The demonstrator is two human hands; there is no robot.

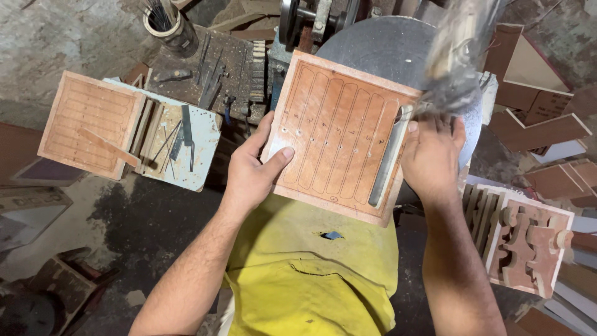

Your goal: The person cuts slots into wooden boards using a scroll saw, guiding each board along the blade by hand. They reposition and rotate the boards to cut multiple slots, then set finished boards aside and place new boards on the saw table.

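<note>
Blurred tool (457, 56) above right hand (431, 158) cannot be identified.

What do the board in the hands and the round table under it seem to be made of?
Board: probably MDF or a similar wood fibreboard, reddish-brown, matt, unfinished; the cut slot at its right shows a pale raw edge and no grain shows. Round table: looks like grey metal, dull and speckled. Left hand and right hand grip the board's edges.
</note>
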